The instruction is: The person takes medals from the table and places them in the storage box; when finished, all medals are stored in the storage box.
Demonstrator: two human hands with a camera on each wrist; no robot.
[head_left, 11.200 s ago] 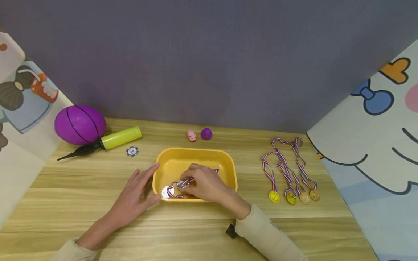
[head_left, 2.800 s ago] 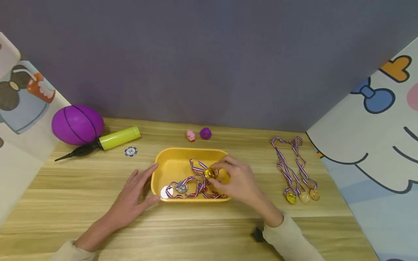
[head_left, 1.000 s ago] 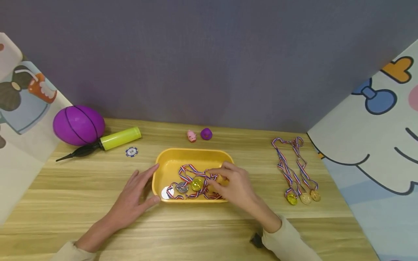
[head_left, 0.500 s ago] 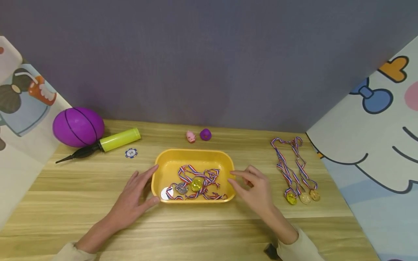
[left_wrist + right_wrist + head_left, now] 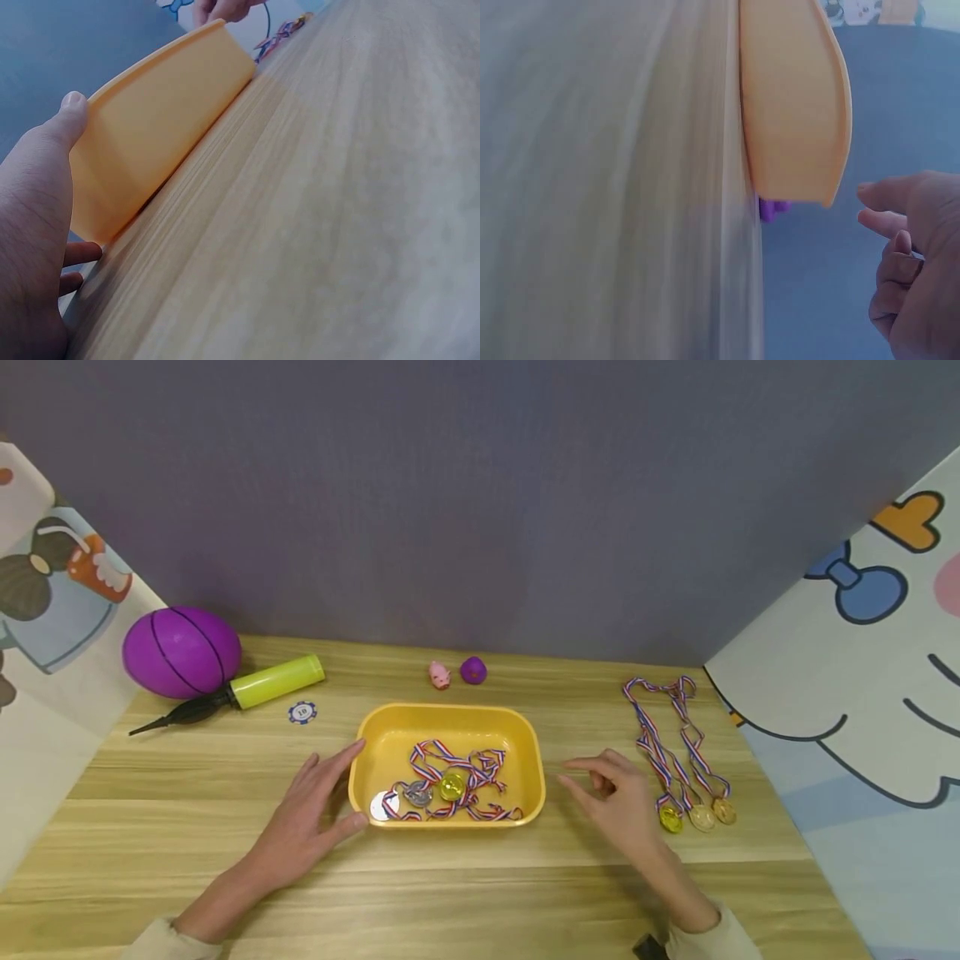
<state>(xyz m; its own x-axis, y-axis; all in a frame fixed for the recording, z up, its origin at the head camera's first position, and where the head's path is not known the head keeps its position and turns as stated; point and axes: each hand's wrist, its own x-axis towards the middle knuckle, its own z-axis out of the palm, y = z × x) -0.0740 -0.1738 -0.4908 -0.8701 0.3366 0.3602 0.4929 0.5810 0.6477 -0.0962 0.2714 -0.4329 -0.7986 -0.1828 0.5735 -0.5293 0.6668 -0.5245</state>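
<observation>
Touching the left end of the yellow tray [image 5: 450,720], your left hand [image 5: 300,814] has its fingers mostly straight, thumb and forefinger well apart at the rim. Your right hand [image 5: 618,802] is beside the tray's right end, between it and the medals on the desk [image 5: 450,893]. Its thumb and forefinger point left, toward the tray, with a small gap between their tips, and its other fingers curl under.

The tray sits flat, long axis running left to right across you, a short end facing each hand. Inside, a pale silver medal [image 5: 385,807] lies in the near left corner, then a grey medal [image 5: 418,793], then a gold medal [image 5: 452,787] near the middle, with tangled striped ribbons [image 5: 487,768] trailing right.

On the desk to the right lie a bright gold medal [image 5: 671,819] and two duller medals [image 5: 702,817]. Their discs point toward you; their ribbons [image 5: 654,752] stretch away, leaning slightly left at the far end.

At far left, a pump [image 5: 277,682] lies against a purple ball [image 5: 182,652], nozzle aimed left and slightly toward you.
</observation>
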